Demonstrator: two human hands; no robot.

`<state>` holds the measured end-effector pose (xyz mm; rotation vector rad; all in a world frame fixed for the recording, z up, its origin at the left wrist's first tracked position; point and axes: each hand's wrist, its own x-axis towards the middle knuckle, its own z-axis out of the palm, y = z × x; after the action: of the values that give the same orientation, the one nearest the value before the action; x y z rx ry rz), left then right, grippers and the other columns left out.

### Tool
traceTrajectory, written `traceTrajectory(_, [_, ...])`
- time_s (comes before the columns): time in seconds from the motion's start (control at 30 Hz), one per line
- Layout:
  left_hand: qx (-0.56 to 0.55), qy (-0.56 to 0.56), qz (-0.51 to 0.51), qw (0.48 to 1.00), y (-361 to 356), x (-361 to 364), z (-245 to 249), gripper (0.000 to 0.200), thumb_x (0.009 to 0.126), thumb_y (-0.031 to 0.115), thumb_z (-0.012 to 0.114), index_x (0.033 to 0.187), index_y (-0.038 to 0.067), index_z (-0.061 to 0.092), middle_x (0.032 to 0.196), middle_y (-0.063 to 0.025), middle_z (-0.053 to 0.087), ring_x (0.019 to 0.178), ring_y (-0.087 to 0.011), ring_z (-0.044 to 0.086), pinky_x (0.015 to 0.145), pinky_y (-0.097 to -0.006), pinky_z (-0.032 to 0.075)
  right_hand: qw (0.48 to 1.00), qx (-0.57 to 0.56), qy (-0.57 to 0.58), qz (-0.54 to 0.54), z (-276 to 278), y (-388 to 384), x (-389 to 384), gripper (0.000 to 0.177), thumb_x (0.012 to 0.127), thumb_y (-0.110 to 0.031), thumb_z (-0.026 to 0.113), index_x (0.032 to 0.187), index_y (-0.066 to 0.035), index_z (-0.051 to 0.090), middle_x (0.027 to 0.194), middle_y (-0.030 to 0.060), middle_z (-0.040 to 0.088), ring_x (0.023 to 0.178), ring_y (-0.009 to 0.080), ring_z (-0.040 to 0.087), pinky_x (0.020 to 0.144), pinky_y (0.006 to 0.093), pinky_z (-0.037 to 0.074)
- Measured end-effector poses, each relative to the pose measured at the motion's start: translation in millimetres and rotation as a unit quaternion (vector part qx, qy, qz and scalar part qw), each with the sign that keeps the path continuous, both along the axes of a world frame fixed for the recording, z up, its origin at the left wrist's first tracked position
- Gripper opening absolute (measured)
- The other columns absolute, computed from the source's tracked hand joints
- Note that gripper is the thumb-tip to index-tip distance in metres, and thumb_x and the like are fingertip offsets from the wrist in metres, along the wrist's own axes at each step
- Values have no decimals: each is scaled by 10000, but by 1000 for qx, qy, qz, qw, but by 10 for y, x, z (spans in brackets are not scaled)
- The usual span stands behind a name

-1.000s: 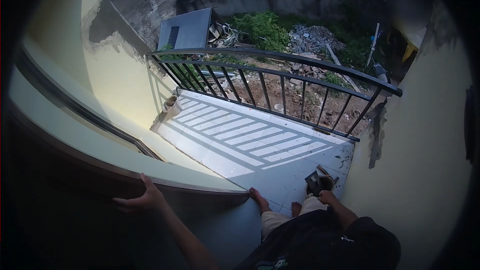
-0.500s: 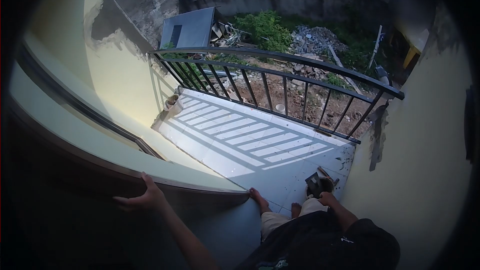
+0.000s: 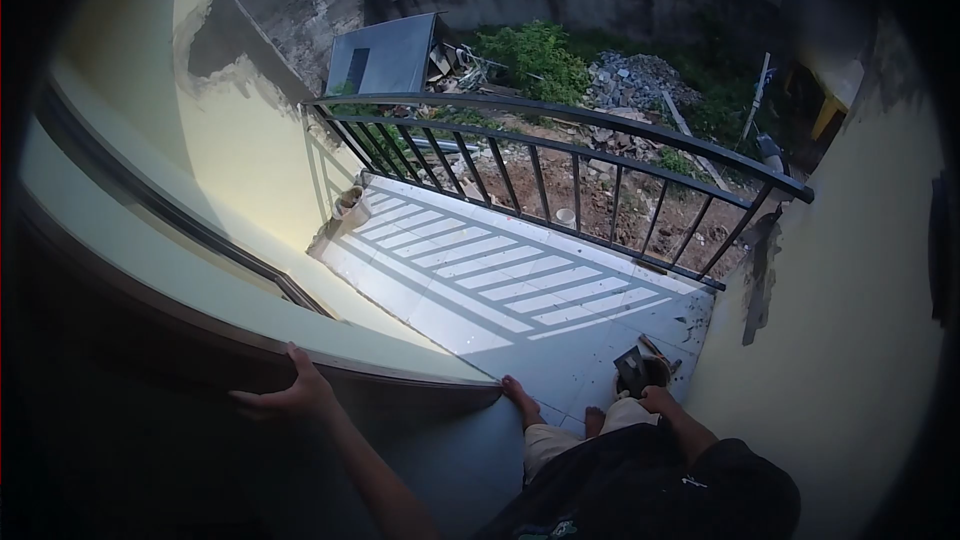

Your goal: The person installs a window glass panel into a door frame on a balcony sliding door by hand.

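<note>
My left hand (image 3: 295,390) rests against the edge of a dark brown frame (image 3: 390,380) at the lower left, its fingers spread apart. Close to my body at the lower right, my right hand (image 3: 657,400) is closed round the handle end of a dark flat-bladed tool (image 3: 632,372). The blade lies over the mouth of a bucket (image 3: 657,372) on the floor, and it hides part of the bucket. What the bucket holds is too dark to tell.
A black metal railing (image 3: 540,145) runs along the far side of the tiled floor (image 3: 430,305). Another bucket (image 3: 350,208) stands in the far left corner. Yellow walls with grey patches rise on both sides. Rubble (image 3: 635,80) lies on the ground beyond the railing.
The view has shifted very slightly, so the balcony appears a little farther right. Both hands keep the same places and hold as before.
</note>
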<state>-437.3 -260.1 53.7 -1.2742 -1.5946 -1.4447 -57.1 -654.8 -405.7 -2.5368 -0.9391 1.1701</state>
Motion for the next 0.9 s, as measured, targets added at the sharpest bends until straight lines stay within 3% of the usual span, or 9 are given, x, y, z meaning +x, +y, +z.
traceTrajectory(0.9, [16,19,-21,999,-9,8,9,1093,655,395,810,1455,83,134,1432,-297,177,1318,-453,211,1054,-590,224,1000,-16,11,4,25,8,-23,532,664,-545,685,932,-86,684,977,164,659,943,319,628,816,399,501])
